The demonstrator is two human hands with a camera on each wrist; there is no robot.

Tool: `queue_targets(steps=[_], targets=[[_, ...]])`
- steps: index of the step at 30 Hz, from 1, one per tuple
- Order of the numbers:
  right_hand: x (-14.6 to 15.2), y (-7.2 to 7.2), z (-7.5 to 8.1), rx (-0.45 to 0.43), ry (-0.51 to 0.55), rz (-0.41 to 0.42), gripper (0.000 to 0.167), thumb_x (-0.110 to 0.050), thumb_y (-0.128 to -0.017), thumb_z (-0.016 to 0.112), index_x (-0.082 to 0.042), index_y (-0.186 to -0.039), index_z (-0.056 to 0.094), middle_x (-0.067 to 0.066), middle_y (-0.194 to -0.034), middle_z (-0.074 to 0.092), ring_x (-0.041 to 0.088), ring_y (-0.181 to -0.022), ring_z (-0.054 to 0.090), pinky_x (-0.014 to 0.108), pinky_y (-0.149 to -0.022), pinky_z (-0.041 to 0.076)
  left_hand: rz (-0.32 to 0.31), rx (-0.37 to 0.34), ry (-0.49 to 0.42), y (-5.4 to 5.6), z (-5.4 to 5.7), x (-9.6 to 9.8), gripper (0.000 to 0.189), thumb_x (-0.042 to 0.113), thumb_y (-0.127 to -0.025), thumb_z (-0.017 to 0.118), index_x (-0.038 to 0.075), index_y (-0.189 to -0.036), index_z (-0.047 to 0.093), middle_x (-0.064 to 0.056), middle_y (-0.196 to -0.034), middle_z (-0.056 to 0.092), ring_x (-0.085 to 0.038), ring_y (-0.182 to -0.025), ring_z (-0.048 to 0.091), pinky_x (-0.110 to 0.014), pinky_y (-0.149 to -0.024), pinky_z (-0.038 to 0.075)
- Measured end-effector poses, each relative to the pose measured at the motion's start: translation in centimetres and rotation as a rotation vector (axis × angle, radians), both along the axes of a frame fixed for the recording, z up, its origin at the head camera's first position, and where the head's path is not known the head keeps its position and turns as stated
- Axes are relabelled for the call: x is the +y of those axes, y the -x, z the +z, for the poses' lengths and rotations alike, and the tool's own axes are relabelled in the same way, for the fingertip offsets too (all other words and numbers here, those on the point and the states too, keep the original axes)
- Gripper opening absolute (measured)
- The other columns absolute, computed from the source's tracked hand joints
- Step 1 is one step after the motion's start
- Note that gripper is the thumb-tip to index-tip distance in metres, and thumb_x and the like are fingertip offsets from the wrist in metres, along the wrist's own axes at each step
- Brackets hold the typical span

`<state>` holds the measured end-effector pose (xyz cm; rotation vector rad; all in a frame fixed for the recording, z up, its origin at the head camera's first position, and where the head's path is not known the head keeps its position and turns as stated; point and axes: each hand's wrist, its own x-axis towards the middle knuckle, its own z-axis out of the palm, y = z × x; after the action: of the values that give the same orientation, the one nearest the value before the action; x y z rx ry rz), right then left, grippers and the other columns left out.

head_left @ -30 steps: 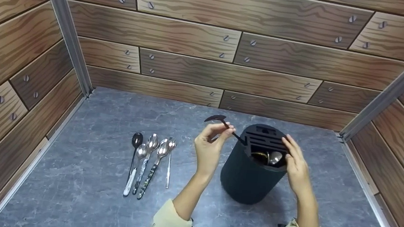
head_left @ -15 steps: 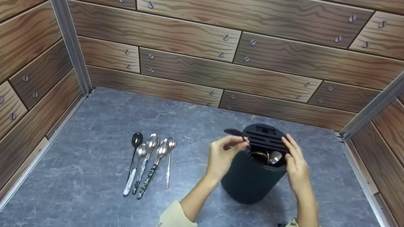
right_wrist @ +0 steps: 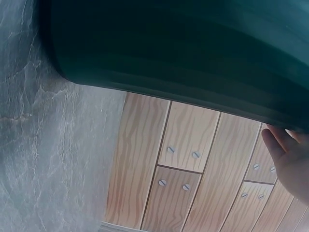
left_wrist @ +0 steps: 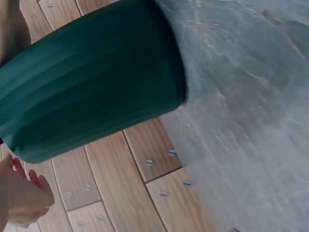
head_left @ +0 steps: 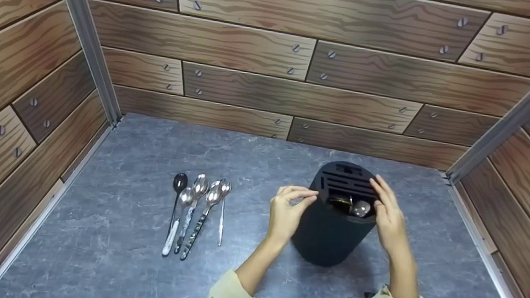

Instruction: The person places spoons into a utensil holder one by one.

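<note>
A dark green cylindrical utensil holder (head_left: 329,241) with a black slotted top stands upright on the table. Its wide front opening shows a dark piece with a gold edge (head_left: 339,204) and a silver spoon bowl (head_left: 361,208). At the left rim is my left hand (head_left: 287,213), loosely bent, thumb and forefinger tips nearly together, with nothing showing between them. My right hand (head_left: 387,222) rests along the right rim, fingers extended over the edge. Both wrist views show the holder's green side, with the left hand (left_wrist: 24,193) and right hand (right_wrist: 292,159) near its upper end.
To the left lie several spoons: a black one (head_left: 180,183), a white-handled one (head_left: 170,239), patterned-handled ones (head_left: 196,233) and a slim silver one (head_left: 221,219). Wood-print panels (head_left: 251,88) wall in the grey marbled table (head_left: 139,157) at the back and sides.
My left hand moved right to the holder's rim with a dark spoon and let it go; the spoon no longer shows above the top. The right hand stayed on the rim.
</note>
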<state>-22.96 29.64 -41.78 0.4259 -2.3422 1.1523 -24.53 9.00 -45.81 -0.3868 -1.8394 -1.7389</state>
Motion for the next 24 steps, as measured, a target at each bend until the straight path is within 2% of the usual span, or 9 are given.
queue_targets(steps=[4,9,12,15,18,20,24], targets=[[-0.5,-0.5,0.8,-0.008,0.000,-0.007,0.041,0.013,-0.087,0.037,0.010,-0.127,0.047,0.020,-0.138,0.037,0.039,-0.127,0.029,0.028,-0.105,0.020,0.005,-0.035,-0.002,0.1,-0.6,-0.8,0.007,0.010,-0.076,0.073,0.008,-0.083,0.074,0.005,-0.084,0.067,-0.011,-0.086,0.058,-0.028,-0.083,0.045],[-0.4,-0.3,0.5,-0.021,0.015,0.001,0.042,0.013,-0.087,0.037,0.009,-0.128,0.046,0.020,-0.140,0.035,0.039,-0.128,0.027,0.043,-0.106,0.019,0.008,-0.136,0.018,0.1,-1.5,-2.2,0.007,0.014,-0.079,0.072,0.010,-0.084,0.074,0.007,-0.085,0.067,-0.012,-0.087,0.058,-0.028,-0.080,0.046],[0.5,0.5,-0.6,-0.021,0.012,-0.003,0.043,0.011,-0.088,0.038,0.004,-0.130,0.047,0.014,-0.141,0.035,0.034,-0.130,0.027,0.046,-0.106,0.019,0.032,-0.179,0.037,0.1,-2.0,-3.0,0.009,0.017,-0.079,0.072,0.010,-0.085,0.074,0.006,-0.084,0.067,-0.013,-0.086,0.058,-0.030,-0.081,0.046],[0.8,0.9,-1.0,-0.028,0.013,-0.003,0.044,0.011,-0.088,0.038,0.003,-0.130,0.047,0.013,-0.142,0.035,0.033,-0.130,0.027,0.048,-0.106,0.019,0.064,-0.194,0.051,0.2,-2.5,-4.0,0.010,0.016,-0.079,0.071,0.009,-0.086,0.074,0.003,-0.085,0.068,-0.015,-0.086,0.059,-0.031,-0.081,0.046],[0.1,0.2,-0.1,-0.029,0.016,-0.002,0.043,0.012,-0.087,0.037,0.007,-0.129,0.046,0.018,-0.141,0.035,0.038,-0.129,0.027,0.051,-0.105,0.018,0.099,-0.209,0.055,0.2,-3.1,-5.0,0.010,0.014,-0.079,0.071,0.007,-0.086,0.073,0.000,-0.085,0.068,-0.017,-0.085,0.060,-0.031,-0.080,0.047],[-0.4,-0.3,0.4,-0.030,0.019,-0.002,0.042,0.013,-0.087,0.036,0.010,-0.128,0.046,0.021,-0.140,0.034,0.040,-0.128,0.027,0.051,-0.105,0.018,0.119,-0.229,0.055,0.2,-3.5,-5.5,0.010,0.014,-0.080,0.071,0.006,-0.086,0.073,-0.001,-0.084,0.068,-0.017,-0.083,0.060,-0.029,-0.079,0.047],[-0.7,-0.7,0.8,-0.038,0.013,-0.015,0.041,0.012,-0.088,0.036,0.010,-0.127,0.046,0.020,-0.139,0.035,0.039,-0.128,0.028,0.043,-0.106,0.020,0.130,-0.265,0.037,0.1,-4.2,-6.4,0.009,0.012,-0.080,0.070,0.005,-0.085,0.072,-0.002,-0.083,0.068,-0.017,-0.080,0.060,-0.030,-0.077,0.048]])
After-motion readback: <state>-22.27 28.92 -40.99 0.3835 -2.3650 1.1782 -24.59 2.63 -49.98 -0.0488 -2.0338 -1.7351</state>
